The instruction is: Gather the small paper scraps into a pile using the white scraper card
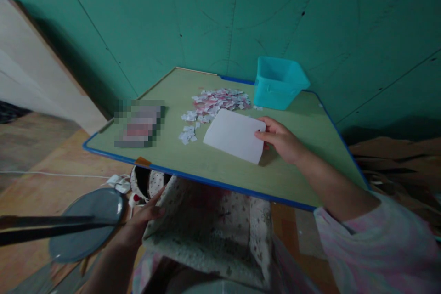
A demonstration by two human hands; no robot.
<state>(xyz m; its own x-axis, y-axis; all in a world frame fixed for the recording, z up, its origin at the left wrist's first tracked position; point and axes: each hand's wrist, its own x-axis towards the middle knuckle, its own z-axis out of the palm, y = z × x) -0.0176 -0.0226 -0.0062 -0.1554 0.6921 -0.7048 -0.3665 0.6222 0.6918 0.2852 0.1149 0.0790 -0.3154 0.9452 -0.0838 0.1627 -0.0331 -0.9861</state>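
Observation:
My right hand (280, 140) pinches the right edge of a white sheet of paper (232, 135), thumb on top, low over the table. Just behind the sheet lies a heap of small cut paper pieces (220, 101), white and pinkish, with a smaller cluster (188, 134) to its left. My left hand (149, 213) is closed around the left side of a spotted fabric bin (206, 248), tilted below the table's front edge. Part of this hand's fingers is hidden behind the bin's side.
A turquoise plastic bin (277, 94) stands at the table's back right. A blurred-out flat object (139, 124) lies on the left of the blue-edged table (165, 154). Below are a grey round stool (87, 225) and a white cable (69, 174). A green wall (206, 14) rises behind.

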